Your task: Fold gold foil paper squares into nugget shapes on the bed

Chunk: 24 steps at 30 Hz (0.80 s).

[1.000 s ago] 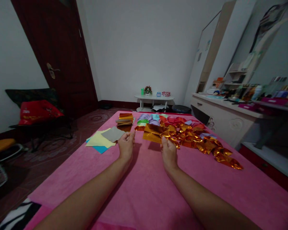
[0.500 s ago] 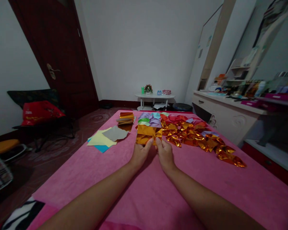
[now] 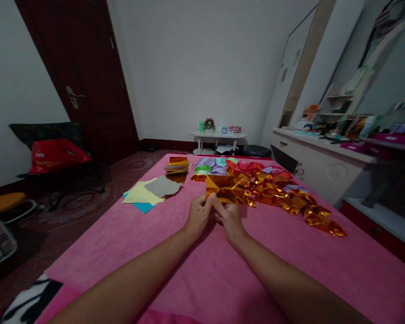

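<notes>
"Where's the gold foil sheet (image 3: 221, 188)?"

"Just beyond the hands, about 12 to 1 o'clock from them, raised over the pink cloth (image 3: 202, 270). A crease runs across it."

"And how are the fingers set?"

"The left hand (image 3: 197, 217) pinches the sheet by its near edge, close to the corner on the 9 o'clock side. The right hand (image 3: 232, 220) pinches right beside it, thumbs meeting. The fingertips underneath are hidden."

"What's lying around them?"

"At 10 o'clock a grey sheet (image 3: 162, 186) overlaps a yellow sheet (image 3: 140, 195), and a blue sheet (image 3: 144, 208) pokes out below the yellow, nearer 9. At 11 there's a stack of folded foil (image 3: 177, 167)."

"The other side?"

"Crumpled gold foil pieces (image 3: 290, 201) run from 1 o'clock round to 3. Behind them, at 1, are red pieces (image 3: 248, 167); purple pieces (image 3: 218, 170) and a green piece (image 3: 201, 169) lie around 12."

"Anything farther off?"

"A red bag (image 3: 59, 155) on a dark chair (image 3: 23, 131), toward 10."
</notes>
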Available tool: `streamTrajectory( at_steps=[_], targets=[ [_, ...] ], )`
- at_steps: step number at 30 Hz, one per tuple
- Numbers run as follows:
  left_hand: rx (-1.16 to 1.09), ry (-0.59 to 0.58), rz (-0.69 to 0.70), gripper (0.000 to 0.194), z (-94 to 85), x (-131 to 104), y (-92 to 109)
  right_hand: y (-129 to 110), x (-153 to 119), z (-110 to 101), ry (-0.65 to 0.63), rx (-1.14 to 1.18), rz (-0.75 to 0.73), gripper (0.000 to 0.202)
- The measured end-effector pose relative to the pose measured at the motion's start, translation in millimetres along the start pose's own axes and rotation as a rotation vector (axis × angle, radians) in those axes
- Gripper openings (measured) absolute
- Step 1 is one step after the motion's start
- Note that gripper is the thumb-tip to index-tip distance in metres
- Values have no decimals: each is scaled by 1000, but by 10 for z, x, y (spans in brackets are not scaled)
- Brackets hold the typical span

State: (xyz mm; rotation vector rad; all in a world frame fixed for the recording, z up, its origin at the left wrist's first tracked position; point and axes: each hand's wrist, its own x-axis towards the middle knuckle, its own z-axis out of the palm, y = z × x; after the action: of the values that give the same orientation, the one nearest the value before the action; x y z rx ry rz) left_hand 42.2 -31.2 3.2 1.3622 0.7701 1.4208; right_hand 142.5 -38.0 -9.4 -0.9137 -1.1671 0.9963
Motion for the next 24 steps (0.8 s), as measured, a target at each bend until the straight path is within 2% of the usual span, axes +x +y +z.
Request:
streamTrajectory(
  at_steps=[4,6,11,18,21,24],
  targets=[
    [6,2,-19,49,-41,-2,1,-4,76,-107,208,-16,-4,44],
    [25,22,-14,49,-96,20,-18,-8,119,-181,243,-57,-19,46],
    [26,48,-34,50,-248,73,-47,-12,176,-305,173,-1,-10,47],
    [10,-135,-175,49,-367,103,-66,-68,193,-369,74,42,-3,29],
    [53,-86,-152,41,-407,159,-73,-78,183,-388,69,-5,9,24],
    [33,14,-140,40,-473,227,-73,-74,165,-386,-16,-75,40,25]
  ],
)
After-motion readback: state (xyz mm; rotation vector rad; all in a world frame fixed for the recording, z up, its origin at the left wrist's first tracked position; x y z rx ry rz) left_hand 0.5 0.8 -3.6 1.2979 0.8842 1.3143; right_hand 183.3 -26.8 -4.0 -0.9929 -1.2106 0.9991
